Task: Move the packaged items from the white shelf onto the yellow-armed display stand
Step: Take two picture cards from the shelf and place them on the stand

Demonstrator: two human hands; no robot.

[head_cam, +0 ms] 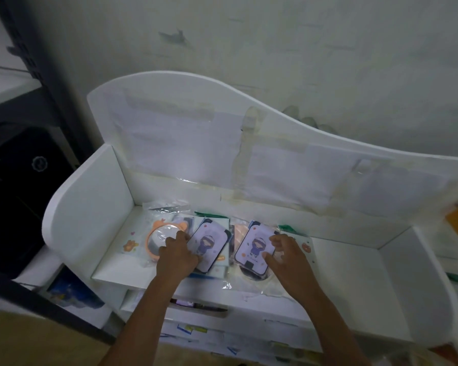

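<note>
L hand (pixel 176 253) curled, gripping left edge of a purple-card packet (pixel 208 243); R hand (pixel 286 256) pinches right edge of second purple packet (pixel 253 247) — thumb underneath, fingers on top. Both packets lie on white shelf (pixel 354 265) among other bagged items, orange-ringed one (pixel 156 240) just left of L hand; scuffed pale wall (pixel 302 48) behind shelf, dark rack (pixel 24 143) left of it.
</note>
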